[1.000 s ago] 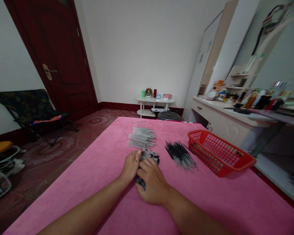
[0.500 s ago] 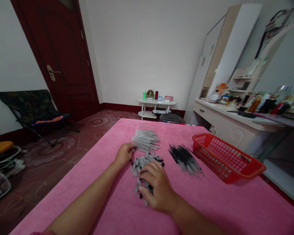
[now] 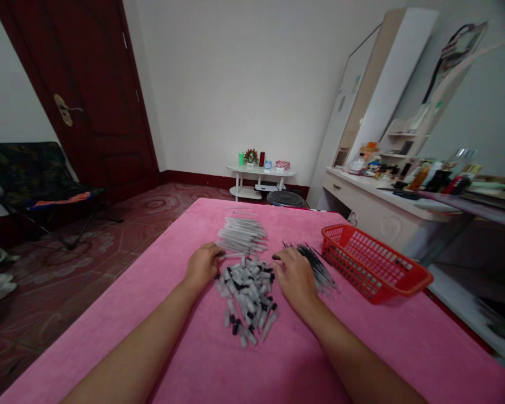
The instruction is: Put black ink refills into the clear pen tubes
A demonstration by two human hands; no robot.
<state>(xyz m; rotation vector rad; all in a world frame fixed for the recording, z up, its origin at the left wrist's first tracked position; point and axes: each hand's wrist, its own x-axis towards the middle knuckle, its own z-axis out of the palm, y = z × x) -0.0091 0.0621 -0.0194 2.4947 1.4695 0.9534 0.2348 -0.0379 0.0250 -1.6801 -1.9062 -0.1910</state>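
A loose heap of short, cloudy-white and black plastic pieces, cap-like in shape [image 3: 248, 297], lies in the middle of a table covered in soft pink cloth [image 3: 219, 370], between the person's two hands. The left hand [image 3: 204, 266] rests at the heap's far left edge, fingers bent inward; a dark spot shows at its fingertips, and whether they pinch a piece cannot be told. The right hand [image 3: 297, 275] is at the far right edge, fingers spread and gently curved; whether they hold anything cannot be told either.

Just beyond the heap lies a bundle of slim, pale, translucent tubes [image 3: 242, 234], roughly side by side. Partly behind the right hand is a bunch of thin black-and-clear rods [image 3: 322, 275], with an oblong red plastic lattice basket [image 3: 404, 293] farther right.

The short pieces look light, stiff and smooth, likely to roll or slip, so a fingertip pinch around the middle of one seems best. The tubes seem light and firm, best held mid-length; the thin rods may bend if gripped near one end.
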